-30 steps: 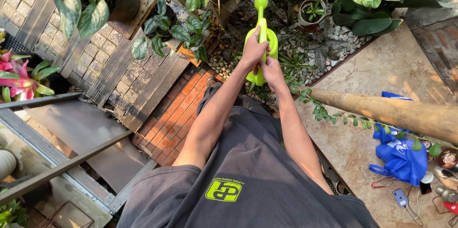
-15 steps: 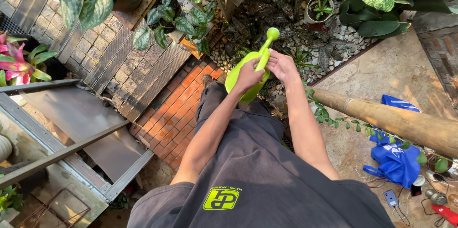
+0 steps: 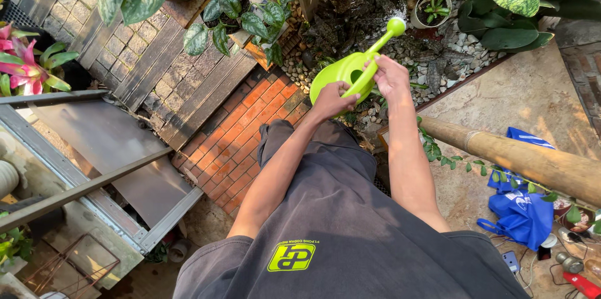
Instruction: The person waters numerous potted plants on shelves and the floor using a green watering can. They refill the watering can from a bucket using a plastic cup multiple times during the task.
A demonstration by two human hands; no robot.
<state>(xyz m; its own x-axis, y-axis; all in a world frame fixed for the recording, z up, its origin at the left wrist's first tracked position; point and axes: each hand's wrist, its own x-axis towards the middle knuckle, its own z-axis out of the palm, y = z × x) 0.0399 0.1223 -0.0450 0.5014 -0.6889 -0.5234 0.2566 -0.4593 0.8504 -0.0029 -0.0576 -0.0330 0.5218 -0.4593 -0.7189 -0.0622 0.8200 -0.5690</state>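
A lime-green watering can [image 3: 343,72] is held out in front of me over a bed of pebbles and small plants. My left hand [image 3: 332,100] grips its body from below and behind. My right hand [image 3: 388,77] closes around the handle near the spout. The long spout ends in a round rose [image 3: 395,25] that points up and to the right, with fine water spraying from it toward a small white pot [image 3: 432,8] holding a green plant.
Large-leaved plants [image 3: 507,5] stand at the top right. A thick bamboo pole [image 3: 519,158] crosses the right side above a blue cloth bag [image 3: 519,211]. Red bricks [image 3: 241,130], wooden slats and a metal frame [image 3: 81,186] lie to the left.
The watering can has swung to the right and tipped so its spout points toward the small white pot. Both hands stayed on it. My view has shifted down and left.
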